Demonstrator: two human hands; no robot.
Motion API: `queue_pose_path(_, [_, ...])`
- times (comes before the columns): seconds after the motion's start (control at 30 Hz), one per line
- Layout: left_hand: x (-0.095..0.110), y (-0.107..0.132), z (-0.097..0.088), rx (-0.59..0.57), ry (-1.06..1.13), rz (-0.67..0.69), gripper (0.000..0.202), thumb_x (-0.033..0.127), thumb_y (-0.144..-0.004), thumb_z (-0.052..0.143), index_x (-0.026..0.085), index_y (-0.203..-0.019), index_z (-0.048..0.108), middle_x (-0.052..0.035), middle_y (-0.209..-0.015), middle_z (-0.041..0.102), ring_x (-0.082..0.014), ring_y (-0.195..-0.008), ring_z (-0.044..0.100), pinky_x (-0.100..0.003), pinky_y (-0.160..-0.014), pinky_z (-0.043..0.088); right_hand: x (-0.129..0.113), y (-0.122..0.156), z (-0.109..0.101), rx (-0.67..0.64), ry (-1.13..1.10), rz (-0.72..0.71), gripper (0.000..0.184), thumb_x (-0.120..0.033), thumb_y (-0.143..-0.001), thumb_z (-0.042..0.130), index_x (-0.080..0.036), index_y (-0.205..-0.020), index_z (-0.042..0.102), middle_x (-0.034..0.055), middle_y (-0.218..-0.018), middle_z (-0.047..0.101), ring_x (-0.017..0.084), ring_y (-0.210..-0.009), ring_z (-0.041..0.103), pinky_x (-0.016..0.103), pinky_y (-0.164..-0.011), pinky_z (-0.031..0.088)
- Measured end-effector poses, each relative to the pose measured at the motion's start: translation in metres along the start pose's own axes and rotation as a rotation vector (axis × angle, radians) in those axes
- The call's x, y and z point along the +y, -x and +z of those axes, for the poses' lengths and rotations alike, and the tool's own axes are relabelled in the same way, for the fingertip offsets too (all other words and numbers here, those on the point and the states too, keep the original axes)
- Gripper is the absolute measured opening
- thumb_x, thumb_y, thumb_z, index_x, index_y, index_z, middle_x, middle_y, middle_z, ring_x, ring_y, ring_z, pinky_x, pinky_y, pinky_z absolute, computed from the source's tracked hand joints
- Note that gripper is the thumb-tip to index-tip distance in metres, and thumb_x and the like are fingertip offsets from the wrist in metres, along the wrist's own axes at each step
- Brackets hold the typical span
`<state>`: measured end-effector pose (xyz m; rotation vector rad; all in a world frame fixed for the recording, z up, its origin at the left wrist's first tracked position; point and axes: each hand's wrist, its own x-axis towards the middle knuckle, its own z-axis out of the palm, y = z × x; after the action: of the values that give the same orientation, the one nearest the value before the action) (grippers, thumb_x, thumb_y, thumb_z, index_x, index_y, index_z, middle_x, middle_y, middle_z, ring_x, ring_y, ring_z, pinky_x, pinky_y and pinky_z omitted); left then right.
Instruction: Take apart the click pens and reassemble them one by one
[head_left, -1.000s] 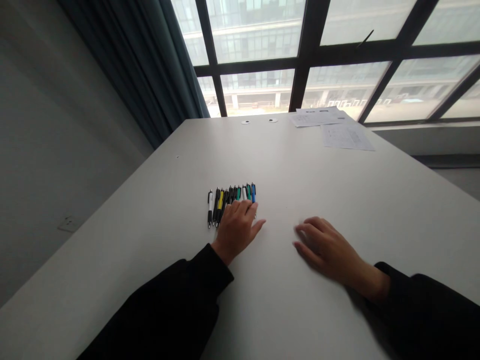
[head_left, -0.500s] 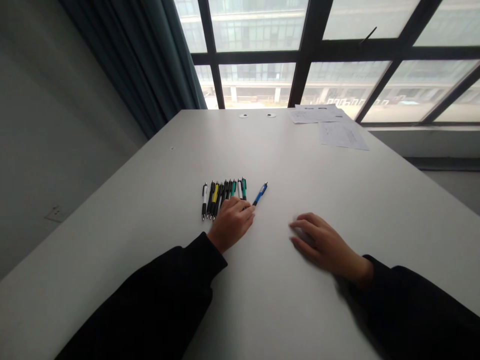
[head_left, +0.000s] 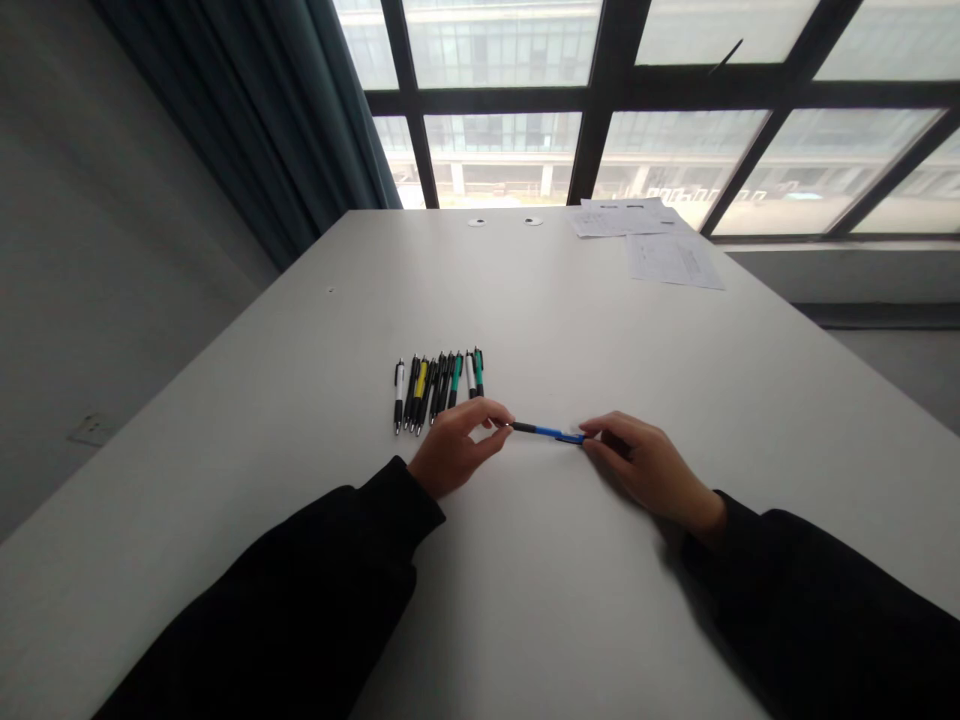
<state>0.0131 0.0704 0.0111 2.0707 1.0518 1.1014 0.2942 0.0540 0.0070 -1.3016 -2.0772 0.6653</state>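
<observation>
Fingers and thumb of a person's bare left hand [head_left: 459, 445] pinch the tip of a slim pen with a bright blue barrel and black grip [head_left: 546, 432], while those of the bare right hand [head_left: 649, 465] are closed on its clip end. The pen spans the gap between the hands, lying nearly crosswise over a broad, smooth white tabletop [head_left: 525, 600]; whether it touches the surface cannot be told from this angle. Just beyond the left hand lies a side-by-side row of slim click pens: a white-and-black pen [head_left: 399, 380] at the left end, a yellow-barrelled pen [head_left: 421, 378] among several black pens [head_left: 441, 378], then a green-barrelled pen [head_left: 457, 370], a second white pen [head_left: 470, 373] and another green pen [head_left: 479, 368]. The hand hides the lower ends of those at right. Black sleeves [head_left: 292, 600] cover both forearms. Printed white paper sheets [head_left: 675, 260] rest at the table's far end, near a dark-framed window [head_left: 502, 100] and a heavy blue-grey curtain [head_left: 285, 120].
</observation>
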Motion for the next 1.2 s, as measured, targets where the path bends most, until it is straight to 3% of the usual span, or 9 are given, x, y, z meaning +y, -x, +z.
queue_pose_path(0.17, [0.002, -0.003, -0.003, 0.094, 0.533, -0.254, 0.017, 0.025, -0.077, 0.077, 0.015, -0.084, 0.066, -0.0074, -0.091, 0.074, -0.0184, -0.089, 0.07, -0.035, -0.086, 0.056, -0.002, 0.001, 0.001, 0.066, -0.123, 0.052, 0.02, -0.038, -0.094, 0.057, -0.021, -0.099, 0.067, 0.0051, -0.085, 0.07, 0.019, -0.075, 0.064, 0.035, -0.071, 0.053])
queue_pose_path(0.27, [0.005, -0.006, -0.005, 0.187, 0.636, -0.293, 0.018, 0.022, -0.074, 0.081, 0.014, -0.083, 0.068, -0.0073, -0.09, 0.075, -0.017, -0.087, 0.07, -0.033, -0.085, 0.056, -0.009, 0.002, -0.001, 0.082, -0.341, 0.085, 0.021, -0.039, -0.093, 0.059, -0.02, -0.099, 0.064, 0.0037, -0.079, 0.068, 0.018, -0.069, 0.065, 0.032, -0.065, 0.054])
queue_pose_path(0.4, [0.014, -0.007, -0.008, 0.313, 0.731, -0.286, 0.018, 0.02, -0.072, 0.082, 0.014, -0.084, 0.069, -0.0054, -0.087, 0.075, -0.0122, -0.076, 0.069, -0.025, -0.075, 0.056, -0.023, 0.007, -0.006, 0.139, -0.574, -0.021, 0.015, -0.031, -0.093, 0.061, -0.021, -0.104, 0.064, 0.0028, -0.083, 0.068, 0.016, -0.071, 0.066, 0.031, -0.066, 0.056])
queue_pose_path(0.53, [0.022, -0.004, -0.008, 0.379, 0.802, -0.355, 0.018, 0.021, -0.071, 0.084, 0.014, -0.082, 0.07, -0.0043, -0.084, 0.076, -0.0085, -0.068, 0.066, -0.021, -0.069, 0.054, -0.03, 0.012, -0.004, 0.203, -0.599, -0.04, 0.012, -0.023, -0.089, 0.067, -0.021, -0.101, 0.066, 0.0008, -0.076, 0.068, 0.014, -0.067, 0.066, 0.028, -0.061, 0.055])
queue_pose_path(0.67, [0.03, -0.007, -0.011, 0.379, 0.873, -0.423, 0.022, 0.024, -0.069, 0.086, 0.014, -0.083, 0.072, -0.0054, -0.088, 0.076, -0.0107, -0.073, 0.069, -0.024, -0.074, 0.057, -0.036, -0.001, -0.003, 0.305, -0.588, 0.012, 0.009, -0.025, -0.09, 0.067, -0.02, -0.097, 0.067, 0.0006, -0.073, 0.068, 0.014, -0.064, 0.065, 0.029, -0.062, 0.056])
queue_pose_path(0.87, [0.072, -0.014, -0.04, 0.398, 0.706, -0.258, 0.021, 0.025, -0.071, 0.084, 0.017, -0.088, 0.073, -0.0058, -0.095, 0.076, -0.0155, -0.08, 0.072, -0.032, -0.083, 0.06, -0.069, -0.023, -0.025, 0.435, -0.699, -0.043, 0.015, -0.028, -0.087, 0.07, -0.021, -0.1, 0.067, 0.0009, -0.078, 0.07, 0.016, -0.069, 0.068, 0.035, -0.067, 0.06])
queue_pose_path(1.0, [0.099, -0.007, -0.056, 0.434, 0.454, -0.184, 0.018, 0.027, -0.075, 0.081, 0.017, -0.088, 0.074, -0.0059, -0.09, 0.076, -0.0178, -0.076, 0.073, -0.032, -0.073, 0.062, -0.088, -0.012, -0.04, 0.399, -0.689, -0.042, 0.016, -0.024, -0.086, 0.071, -0.021, -0.102, 0.07, 0.0019, -0.079, 0.072, 0.018, -0.074, 0.071, 0.04, -0.076, 0.062])
queue_pose_path(1.2, [0.105, -0.004, -0.057, 0.412, 0.206, -0.129, 0.01, 0.021, -0.078, 0.078, 0.018, -0.087, 0.075, -0.0009, -0.074, 0.074, -0.0129, -0.066, 0.07, -0.023, -0.064, 0.059, -0.089, -0.001, -0.043, 0.415, -0.663, -0.02, 0.015, -0.02, -0.086, 0.071, -0.021, -0.101, 0.072, 0.0021, -0.079, 0.073, 0.018, -0.07, 0.07, 0.038, -0.072, 0.063])
